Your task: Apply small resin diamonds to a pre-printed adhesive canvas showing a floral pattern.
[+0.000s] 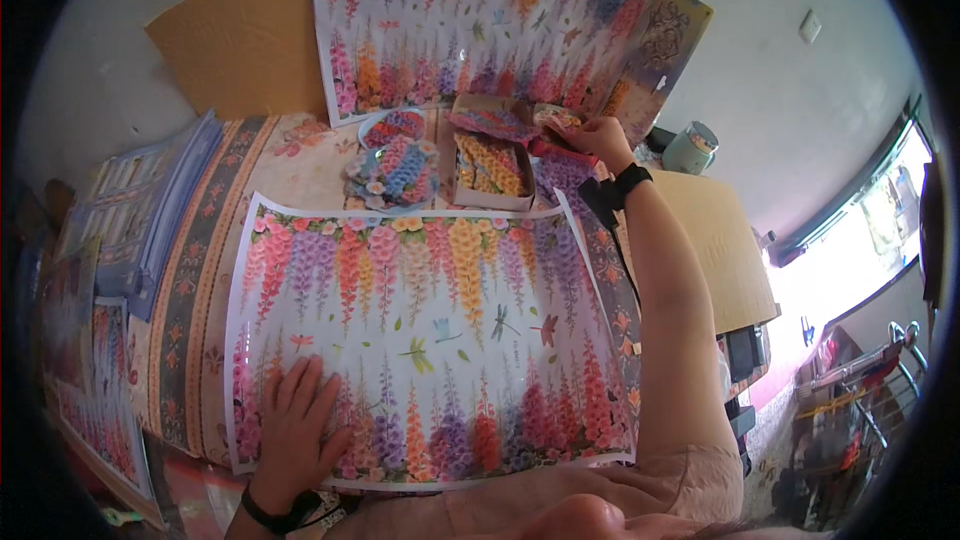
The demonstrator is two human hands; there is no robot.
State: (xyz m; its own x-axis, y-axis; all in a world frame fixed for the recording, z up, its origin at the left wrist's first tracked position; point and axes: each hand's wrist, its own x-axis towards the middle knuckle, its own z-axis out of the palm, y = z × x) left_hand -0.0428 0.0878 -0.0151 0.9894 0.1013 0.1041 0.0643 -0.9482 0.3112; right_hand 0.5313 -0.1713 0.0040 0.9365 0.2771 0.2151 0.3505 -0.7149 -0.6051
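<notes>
A printed sheet of hanging and upright flower spikes with dragonflies [465,345] lies on the table before me, its upper corners curling. My left hand [300,420] rests flat on its lower left part, fingers spread. Beyond the sheet's upper right corner my right hand [600,136] reaches to a small red box [553,151] with flower cutouts [556,118]; its fingertips touch the cutouts, but whether they grip one I cannot tell. Beside it stands a cardboard box [493,200] holding orange and yellow flower cutouts [487,165]. Blue and pink flower cutouts [397,171] are heaped to its left.
A similar flower print [480,30] stands against the wall. Purple cutouts [566,172] lie near my right wrist. Stacked printed packs [142,217] sit at the left on the patterned tablecloth [184,262]. A lidded jar [690,148] and a tan board [705,240] are at the right.
</notes>
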